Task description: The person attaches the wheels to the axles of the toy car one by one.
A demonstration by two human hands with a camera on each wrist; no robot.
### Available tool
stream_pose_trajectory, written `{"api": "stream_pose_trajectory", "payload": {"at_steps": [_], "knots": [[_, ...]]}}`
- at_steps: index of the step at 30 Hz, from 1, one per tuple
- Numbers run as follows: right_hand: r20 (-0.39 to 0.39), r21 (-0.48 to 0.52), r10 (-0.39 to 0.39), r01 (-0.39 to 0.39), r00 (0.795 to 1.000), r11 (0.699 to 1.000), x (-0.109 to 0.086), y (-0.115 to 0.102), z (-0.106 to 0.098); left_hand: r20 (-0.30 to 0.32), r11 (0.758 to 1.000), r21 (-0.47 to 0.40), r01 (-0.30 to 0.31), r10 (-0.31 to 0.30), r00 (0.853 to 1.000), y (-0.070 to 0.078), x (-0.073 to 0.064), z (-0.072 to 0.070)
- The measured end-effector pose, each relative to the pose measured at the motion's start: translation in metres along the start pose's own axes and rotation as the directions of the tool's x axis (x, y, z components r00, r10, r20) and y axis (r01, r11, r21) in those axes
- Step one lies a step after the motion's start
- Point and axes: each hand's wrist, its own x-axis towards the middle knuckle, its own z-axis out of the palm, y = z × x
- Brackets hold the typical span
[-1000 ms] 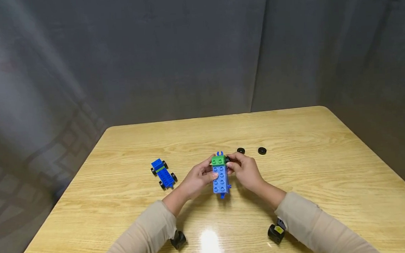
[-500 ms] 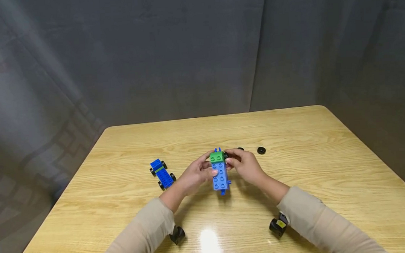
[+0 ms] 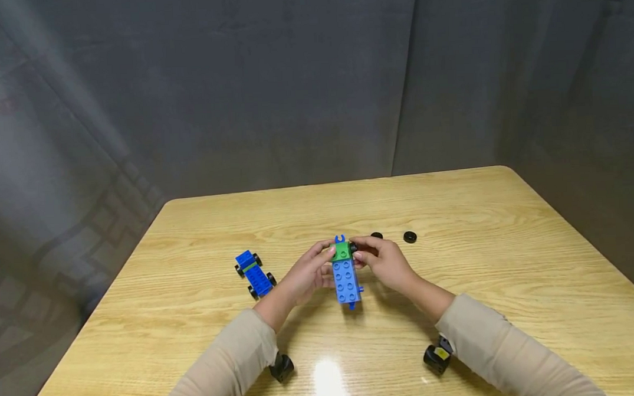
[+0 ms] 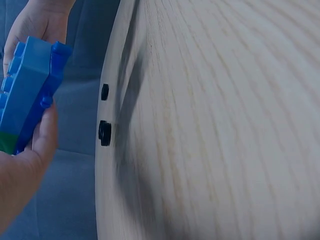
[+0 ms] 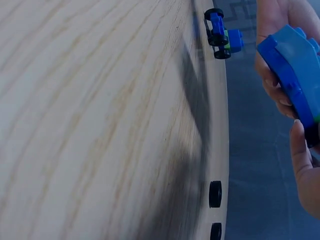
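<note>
Over the middle of the table, my left hand (image 3: pixel 304 274) grips a toy brick car from its left side, the thumb at the green brick (image 3: pixel 342 252). Behind that comes a long light blue studded brick (image 3: pixel 346 282) on a darker blue base, which has a hook at the front and an axle peg low on its right side. My right hand (image 3: pixel 386 261) pinches a small black wheel (image 3: pixel 353 247) against the right side of the green end. The left wrist view shows the side of the blue base (image 4: pixel 42 102) with a bare peg.
A finished-looking blue toy car (image 3: pixel 255 273) with black wheels stands left of my left hand. Two loose black wheels lie beyond my right hand, one (image 3: pixel 410 237) farther right, the other (image 3: pixel 376 236) partly covered by the fingers. Dark curtains hang behind the wooden table (image 3: pixel 511 260).
My left thumb has slid forward from the light blue brick to the green one. The toy car has tilted slightly, while my right hand keeps pinching the wheel at its side.
</note>
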Motion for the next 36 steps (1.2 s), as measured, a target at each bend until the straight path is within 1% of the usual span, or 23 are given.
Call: {"api": "stream_pose_trajectory", "payload": {"at_steps": [3,8,15,23,28,32,36], "knots": [[0.018,0.006,-0.010,0.010,1.000,1.000,0.001,0.001,0.000,-0.027,1.000,0.008,0.012,-0.012,1.000,-0.001,0.002,0.000],[0.037,0.029,-0.019,0.017,0.999,0.999,0.001,0.003,-0.002,-0.047,1.000,-0.002,0.017,-0.017,0.999,-0.001,0.002,-0.001],[0.072,0.064,-0.017,0.012,0.997,0.998,0.001,0.002,-0.005,-0.042,0.999,-0.038,0.002,-0.003,0.999,0.001,0.000,0.000],[0.071,0.032,-0.009,0.007,0.997,0.999,0.002,0.004,-0.015,-0.055,0.997,-0.073,0.001,-0.005,0.998,0.002,-0.002,0.001],[0.042,-0.012,-0.007,0.007,0.999,1.000,0.002,0.009,-0.023,-0.065,0.995,-0.098,-0.008,0.001,0.998,0.001,-0.004,0.001],[0.027,-0.041,-0.003,0.004,1.000,0.999,0.003,0.013,-0.032,-0.067,0.995,-0.098,-0.009,0.003,0.998,0.002,-0.006,0.001],[0.011,-0.075,0.018,-0.017,1.000,0.997,0.005,0.017,-0.042,-0.067,0.996,-0.090,-0.014,0.008,0.998,0.002,-0.007,0.001]]}}
